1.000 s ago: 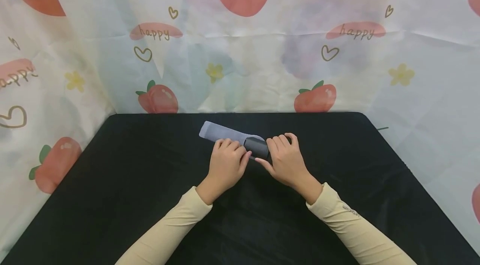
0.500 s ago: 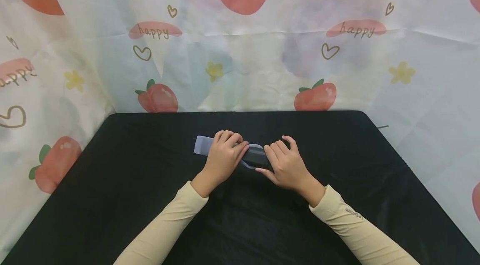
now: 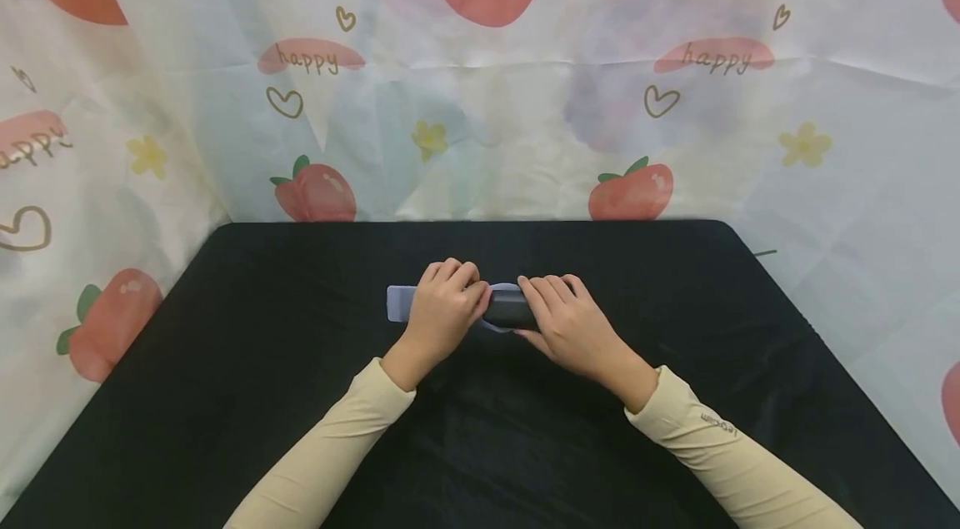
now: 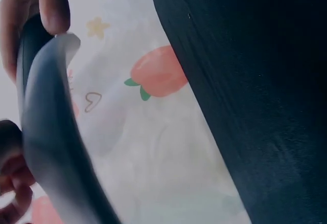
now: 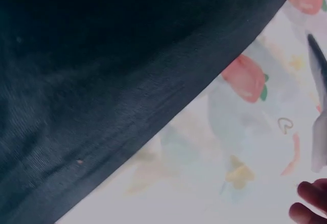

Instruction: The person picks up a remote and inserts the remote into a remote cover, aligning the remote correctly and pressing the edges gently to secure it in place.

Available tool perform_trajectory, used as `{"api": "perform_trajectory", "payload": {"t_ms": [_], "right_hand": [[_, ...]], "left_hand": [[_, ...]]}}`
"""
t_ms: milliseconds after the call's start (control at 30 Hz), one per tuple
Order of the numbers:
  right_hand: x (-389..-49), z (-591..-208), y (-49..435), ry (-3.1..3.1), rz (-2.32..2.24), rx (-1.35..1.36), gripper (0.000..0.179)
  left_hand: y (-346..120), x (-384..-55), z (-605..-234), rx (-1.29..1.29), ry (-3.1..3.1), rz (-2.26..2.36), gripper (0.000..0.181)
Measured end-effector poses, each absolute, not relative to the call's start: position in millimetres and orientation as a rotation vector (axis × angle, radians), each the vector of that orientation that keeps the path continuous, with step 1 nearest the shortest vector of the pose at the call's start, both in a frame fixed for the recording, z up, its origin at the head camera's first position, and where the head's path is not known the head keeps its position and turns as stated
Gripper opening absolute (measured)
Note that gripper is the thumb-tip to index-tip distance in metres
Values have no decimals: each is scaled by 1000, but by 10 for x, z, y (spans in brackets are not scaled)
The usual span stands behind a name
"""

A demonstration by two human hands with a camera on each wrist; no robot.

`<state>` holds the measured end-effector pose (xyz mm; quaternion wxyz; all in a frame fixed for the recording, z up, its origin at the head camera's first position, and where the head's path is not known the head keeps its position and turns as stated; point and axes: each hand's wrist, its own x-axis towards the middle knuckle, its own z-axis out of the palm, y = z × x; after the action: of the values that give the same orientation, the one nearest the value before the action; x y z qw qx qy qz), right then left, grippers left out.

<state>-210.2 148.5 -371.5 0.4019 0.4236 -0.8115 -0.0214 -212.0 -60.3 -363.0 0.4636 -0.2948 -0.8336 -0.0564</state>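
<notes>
A long blue-grey implement (image 3: 399, 304) with a flat end and a wider, rounded part is held level between both hands in the head view. A dark, smooth piece (image 3: 508, 308) lies over its wider part, showing between the hands. My left hand (image 3: 442, 304) grips the blue-grey length, whose flat tip sticks out to the left. At the right end, my right hand (image 3: 566, 316) holds the dark piece, fingers on top and thumb below. The left wrist view shows a curved, glossy blue-grey side (image 4: 48, 127) with fingers (image 4: 53, 9) at its upper end. What kind of implement this is, I cannot tell.
A black-covered table (image 3: 480, 446) spreads beneath the hands. Behind it and at the sides hangs a pale curtain (image 3: 495, 112) printed with red fruit, hearts and flowers. Cream sleeves (image 3: 330, 446) cover both forearms.
The implement has turned from a slant to level, its flat left end coming down toward me. My left hand has shifted slightly left. My right hand's raised index finger has come down.
</notes>
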Motion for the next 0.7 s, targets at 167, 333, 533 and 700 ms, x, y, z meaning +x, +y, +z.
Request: {"api": "perform_trajectory", "payload": {"t_ms": [167, 333, 533, 700], "right_hand": [[-2087, -3695, 1455, -2126, -106, 1063, 67], [-2116, -3714, 1459, -2195, -126, 1088, 64], [-2178, -3773, 1520, -2128, -168, 1083, 58], [-2209, -3820, 1563, -2040, -144, 1082, 52]], "left_hand": [[-510, -2086, -3627, -612, -2074, -22, 19], [-441, -2057, -3636, -568, -2109, 12, 20], [-439, -2017, -3632, -573, -2218, -51, 18], [-482, -2005, -3602, -599, -2311, -191, 18]]}}
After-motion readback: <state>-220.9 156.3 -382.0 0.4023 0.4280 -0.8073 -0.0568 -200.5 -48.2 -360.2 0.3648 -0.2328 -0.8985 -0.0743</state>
